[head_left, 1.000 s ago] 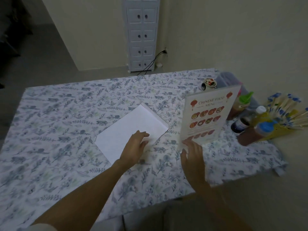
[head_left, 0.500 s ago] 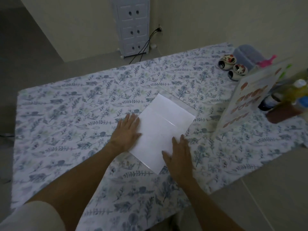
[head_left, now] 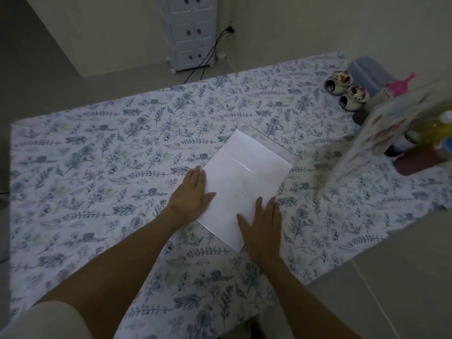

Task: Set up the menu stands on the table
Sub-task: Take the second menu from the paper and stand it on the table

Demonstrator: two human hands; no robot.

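A clear menu stand with a white sheet [head_left: 244,177] lies flat on the floral tablecloth [head_left: 97,167], blank side up. My left hand [head_left: 193,194] rests flat on its left edge, fingers together. Flat on the stand's near right corner lies my right hand [head_left: 263,221]. Neither hand grips it. A second menu stand [head_left: 381,135] with a printed food menu stands upright at the right side of the table, apart from both hands.
Two small painted ceramic pots [head_left: 347,90] sit at the far right. Sauce bottles [head_left: 420,152] and a pink-capped bottle [head_left: 398,85] stand behind the upright menu. A grey container [head_left: 369,69] is at the back corner. A white drawer cabinet [head_left: 190,33] stands on the floor beyond.
My right hand left the upright menu stand and came down on the flat stand's near right corner. My left hand shifted to its left edge. The view tilted down.
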